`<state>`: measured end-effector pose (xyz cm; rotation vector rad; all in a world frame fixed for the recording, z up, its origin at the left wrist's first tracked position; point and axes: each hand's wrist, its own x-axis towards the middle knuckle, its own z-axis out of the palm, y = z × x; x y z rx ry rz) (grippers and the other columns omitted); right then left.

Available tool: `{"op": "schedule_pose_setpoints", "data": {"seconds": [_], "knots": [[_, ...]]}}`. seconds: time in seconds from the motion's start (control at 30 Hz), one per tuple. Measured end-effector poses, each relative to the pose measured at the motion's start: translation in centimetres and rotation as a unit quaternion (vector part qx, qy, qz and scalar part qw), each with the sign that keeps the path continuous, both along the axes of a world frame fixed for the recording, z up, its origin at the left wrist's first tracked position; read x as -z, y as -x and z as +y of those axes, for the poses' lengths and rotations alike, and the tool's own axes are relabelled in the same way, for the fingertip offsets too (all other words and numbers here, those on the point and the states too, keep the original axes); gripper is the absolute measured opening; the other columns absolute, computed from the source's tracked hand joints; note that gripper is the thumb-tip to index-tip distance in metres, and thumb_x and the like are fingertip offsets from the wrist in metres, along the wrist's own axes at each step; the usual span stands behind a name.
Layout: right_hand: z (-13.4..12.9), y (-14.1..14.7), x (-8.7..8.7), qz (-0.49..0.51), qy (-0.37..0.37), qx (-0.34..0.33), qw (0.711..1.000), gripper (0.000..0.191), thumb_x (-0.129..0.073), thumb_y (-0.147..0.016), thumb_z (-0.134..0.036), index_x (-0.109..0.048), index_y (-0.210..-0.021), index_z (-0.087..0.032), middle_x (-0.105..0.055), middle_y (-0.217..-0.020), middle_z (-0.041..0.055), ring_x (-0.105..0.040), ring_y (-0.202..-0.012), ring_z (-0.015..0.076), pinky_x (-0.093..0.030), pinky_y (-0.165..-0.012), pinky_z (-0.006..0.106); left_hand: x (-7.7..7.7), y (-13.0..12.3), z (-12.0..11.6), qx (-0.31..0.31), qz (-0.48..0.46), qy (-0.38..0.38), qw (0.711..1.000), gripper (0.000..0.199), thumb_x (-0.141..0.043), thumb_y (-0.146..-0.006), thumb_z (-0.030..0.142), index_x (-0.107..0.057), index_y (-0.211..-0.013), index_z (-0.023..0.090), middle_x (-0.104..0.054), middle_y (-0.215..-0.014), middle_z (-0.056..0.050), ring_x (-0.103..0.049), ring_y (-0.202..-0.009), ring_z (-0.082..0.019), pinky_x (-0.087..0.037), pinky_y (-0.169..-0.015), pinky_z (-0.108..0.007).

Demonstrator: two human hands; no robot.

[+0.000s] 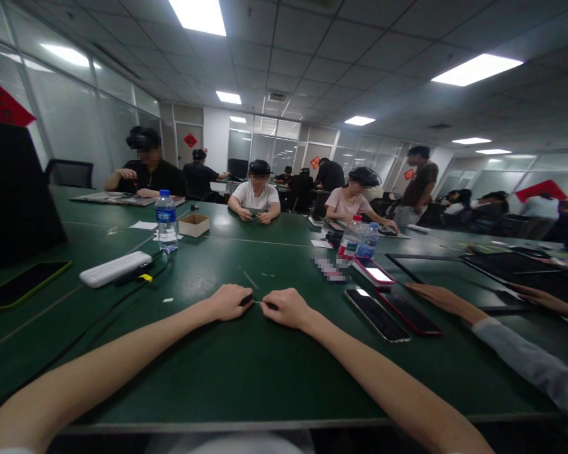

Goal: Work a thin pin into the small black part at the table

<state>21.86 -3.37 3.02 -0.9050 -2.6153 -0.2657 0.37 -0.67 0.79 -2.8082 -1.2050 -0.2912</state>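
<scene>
Forearms [137,354], mine and bare, extend over the green worktop [246,384]. Reference point for all positions: small box [192,227].

Left hand [231,301]: nearer me than the box and to its right; fingers curled, gripping a small dark item [246,300], kind too small to identify. Right hand [286,308]: farther right of the box, just beside the left hand; fingers folded in. Dark patch at these fingers: object or shadow, cannot tell. Thin pale line shows between the two hands; nature unclear.

Immediately left of the box: upright blue-capped bottle [166,221]. Left of the box and nearer me: white block [116,269], with a black cable [118,302] bearing a yellow tag [145,277]. Farther left, nearer still: green-edged phone [26,285].

Well to the right of the box: red-capped bottle [348,239], pink-edged phone [373,272], silver-edged phone [377,315] and red-edged phone [412,313]. Beyond these, farther right of the box: a co-worker's hand [447,299], grey sleeve [524,359], at a black frame [482,308].

Past the box, slightly right: person in white shirt [255,198], seated, both hands at a dark flat object.
</scene>
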Motion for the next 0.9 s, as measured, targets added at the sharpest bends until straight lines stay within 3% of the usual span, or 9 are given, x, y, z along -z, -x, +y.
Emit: {"op": "schedule_pose_setpoints", "data": {"seconds": [0.43,0.9], "knots": [[-0.2,0.3,-0.4,-0.014,0.006,0.067,0.998,0.034,-0.040,-0.091,-0.036,-0.069,-0.088,-0.018,-0.067,-0.078,0.0043,-0.057,-0.063,0.0099,-0.039,-0.059,0.019,-0.2,-0.1,-0.2,-0.007,-0.005,0.007,1.000,0.033,-0.033,-0.090,0.042,-0.056,-0.091,0.020,-0.065,-0.084,-0.008,-0.062,-0.076,-0.023,-0.044,-0.066,-0.031],[-0.4,0.0,-1.0,-0.021,-0.012,0.075,0.997,0.034,-0.040,-0.091,-0.035,-0.069,-0.084,-0.020,-0.065,-0.074,0.0025,-0.056,-0.062,0.0092,-0.039,-0.057,0.019,-0.4,-0.5,-0.2,-0.010,-0.004,0.009,1.000,0.030,-0.033,-0.090,0.040,-0.056,-0.091,0.020,-0.066,-0.086,-0.008,-0.062,-0.078,-0.022,-0.044,-0.067,-0.030]]}}
